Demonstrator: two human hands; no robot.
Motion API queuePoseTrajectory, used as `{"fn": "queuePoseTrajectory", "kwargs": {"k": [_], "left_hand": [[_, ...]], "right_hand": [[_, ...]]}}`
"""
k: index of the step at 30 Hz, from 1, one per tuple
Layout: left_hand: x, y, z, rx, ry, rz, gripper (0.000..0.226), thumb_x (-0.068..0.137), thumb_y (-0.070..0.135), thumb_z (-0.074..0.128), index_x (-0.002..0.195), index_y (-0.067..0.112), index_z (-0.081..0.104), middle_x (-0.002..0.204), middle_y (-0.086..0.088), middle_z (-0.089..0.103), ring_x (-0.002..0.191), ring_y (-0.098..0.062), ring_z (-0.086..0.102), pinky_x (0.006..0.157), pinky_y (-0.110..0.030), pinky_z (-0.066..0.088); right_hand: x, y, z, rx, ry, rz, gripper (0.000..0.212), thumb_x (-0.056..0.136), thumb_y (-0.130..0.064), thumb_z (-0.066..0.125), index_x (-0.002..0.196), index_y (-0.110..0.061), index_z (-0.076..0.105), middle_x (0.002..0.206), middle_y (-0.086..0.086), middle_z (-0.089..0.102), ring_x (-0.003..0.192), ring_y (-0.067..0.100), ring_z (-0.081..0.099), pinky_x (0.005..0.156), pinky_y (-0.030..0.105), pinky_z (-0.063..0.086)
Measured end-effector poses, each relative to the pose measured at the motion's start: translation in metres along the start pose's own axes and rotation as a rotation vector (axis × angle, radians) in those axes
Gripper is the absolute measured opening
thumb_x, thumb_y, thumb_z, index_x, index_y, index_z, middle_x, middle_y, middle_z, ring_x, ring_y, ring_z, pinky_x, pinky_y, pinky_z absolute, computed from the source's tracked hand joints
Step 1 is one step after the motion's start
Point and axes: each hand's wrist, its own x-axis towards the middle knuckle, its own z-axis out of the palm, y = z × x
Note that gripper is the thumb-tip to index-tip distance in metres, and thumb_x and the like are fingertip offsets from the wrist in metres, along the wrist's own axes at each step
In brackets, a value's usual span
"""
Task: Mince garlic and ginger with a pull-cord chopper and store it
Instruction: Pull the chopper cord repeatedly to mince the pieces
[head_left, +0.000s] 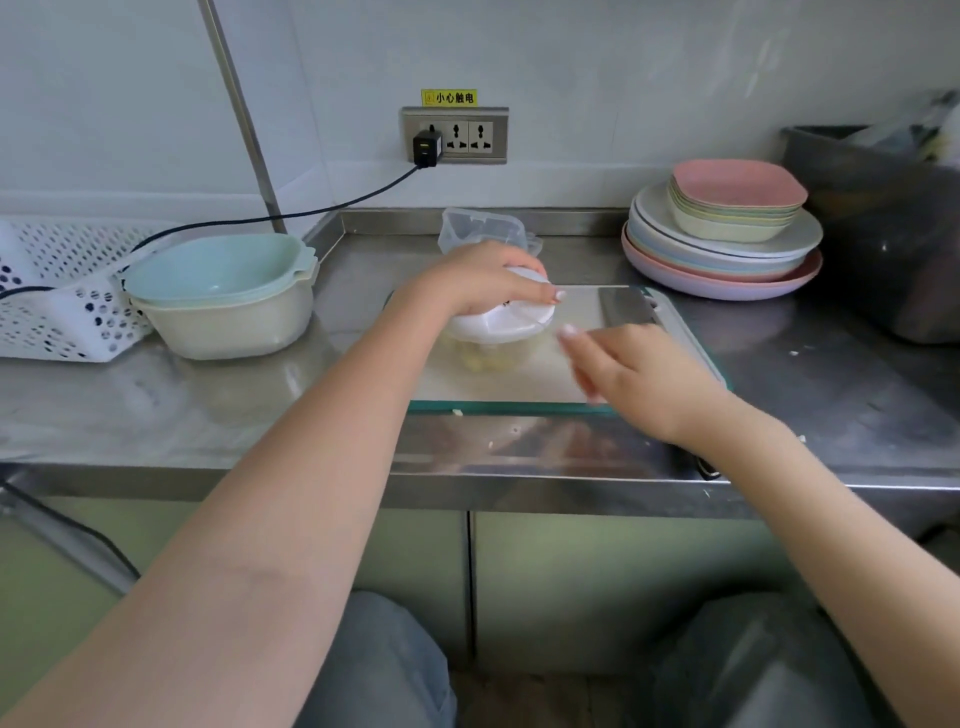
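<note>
A: As you look down at the steel counter, where is the chopper?

B: The chopper stands upright on a cutting board near the middle of the counter. Its lid is white and its cup is clear, with pale yellowish pieces at the bottom.

A: What is your left hand doing?

B: Your left hand lies over the lid, fingers wrapped down around its far edge, gripping the chopper.

A: And your right hand?

B: Your right hand is just to the right of the chopper, above the board. It is blurred. The fingers point toward the lid, and whether they pinch anything cannot be told.

A: What else is there?

B: A cleaver lies flat on the board behind your right hand. A clear plastic box stands behind the chopper, near the wall. To the left sit nested bowls, a blue one on top, beside a white perforated basket. To the right is a stack of plates with smaller square dishes on top. A black charger is plugged into the wall socket, its cable running left.
</note>
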Motion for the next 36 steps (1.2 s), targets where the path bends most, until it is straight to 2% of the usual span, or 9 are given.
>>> {"fn": "queuePoseTrajectory", "kwargs": {"k": [3,8,10,15,19,21,27,32,36], "left_hand": [[0.001,-0.001,-0.002,0.009,0.007,-0.014,0.04,0.069,0.07,0.066,0.1,0.044,0.067,0.114,0.016,0.061,0.103,-0.012,0.057,0.087,-0.028,0.043],[-0.003,0.006,0.003,0.013,-0.052,0.041,0.036,0.074,0.066,0.066,0.1,0.041,0.067,0.111,0.017,0.064,0.102,-0.009,0.058,0.095,-0.03,0.044],[-0.005,0.004,0.0,-0.008,-0.025,0.019,0.038,0.074,0.064,0.067,0.103,0.039,0.068,0.113,0.016,0.065,0.103,-0.008,0.059,0.096,-0.028,0.043],[-0.001,-0.004,-0.004,-0.003,0.035,-0.044,0.041,0.069,0.069,0.067,0.101,0.044,0.067,0.115,0.016,0.061,0.104,-0.013,0.055,0.083,-0.027,0.042],[0.0,0.003,0.004,0.012,-0.017,0.009,0.049,0.056,0.078,0.064,0.093,0.047,0.067,0.108,0.018,0.064,0.102,-0.012,0.058,0.092,-0.03,0.046],[-0.002,0.003,0.003,-0.005,-0.021,0.016,0.047,0.06,0.075,0.066,0.095,0.044,0.068,0.108,0.016,0.066,0.101,-0.01,0.06,0.098,-0.033,0.045],[-0.004,-0.002,-0.003,0.004,0.018,-0.032,0.041,0.071,0.067,0.068,0.103,0.041,0.067,0.114,0.016,0.061,0.103,-0.012,0.056,0.093,-0.029,0.044],[-0.004,0.009,0.006,0.021,-0.046,0.01,0.039,0.059,0.071,0.06,0.092,0.052,0.066,0.11,0.021,0.064,0.108,-0.01,0.057,0.099,-0.034,0.044],[-0.001,0.001,0.003,-0.042,-0.017,-0.015,0.043,0.063,0.07,0.07,0.099,0.045,0.067,0.113,0.016,0.065,0.105,-0.011,0.06,0.098,-0.029,0.044]], "right_hand": [[-0.024,0.02,-0.019,-0.119,0.2,0.19,0.069,0.092,-0.058,0.027,0.051,-0.005,0.044,0.052,0.008,0.045,0.06,0.031,0.042,0.055,0.036,0.031],[0.006,-0.007,0.008,0.057,-0.069,-0.033,0.055,0.096,-0.053,0.025,0.072,-0.015,0.057,0.074,0.004,0.063,0.079,0.027,0.057,0.081,0.039,0.045],[0.01,-0.013,0.013,0.001,-0.069,-0.077,0.059,0.093,-0.059,0.022,0.07,-0.015,0.054,0.07,0.003,0.06,0.075,0.027,0.056,0.075,0.038,0.045],[-0.026,0.01,-0.011,-0.147,0.178,0.173,0.068,0.091,-0.058,0.02,0.048,-0.009,0.037,0.051,0.006,0.043,0.054,0.024,0.041,0.058,0.036,0.028],[0.004,-0.009,0.01,0.001,-0.01,0.049,0.054,0.096,-0.054,0.026,0.063,-0.02,0.052,0.07,0.005,0.058,0.079,0.032,0.055,0.071,0.036,0.041],[0.013,-0.019,0.019,-0.009,-0.069,-0.037,0.053,0.095,-0.058,0.024,0.065,-0.025,0.053,0.068,0.002,0.058,0.078,0.028,0.057,0.068,0.034,0.038],[-0.02,0.001,-0.005,-0.119,0.179,0.146,0.067,0.094,-0.055,0.025,0.047,-0.01,0.037,0.05,0.007,0.046,0.053,0.024,0.043,0.054,0.036,0.03],[0.016,-0.023,0.024,-0.053,0.009,-0.097,0.044,0.095,-0.057,0.023,0.071,-0.025,0.043,0.078,-0.004,0.055,0.076,0.023,0.053,0.061,0.031,0.033],[-0.02,-0.01,0.003,-0.102,0.065,-0.005,0.063,0.087,-0.064,0.017,0.055,-0.014,0.038,0.054,0.002,0.047,0.056,0.019,0.047,0.053,0.033,0.033]]}}
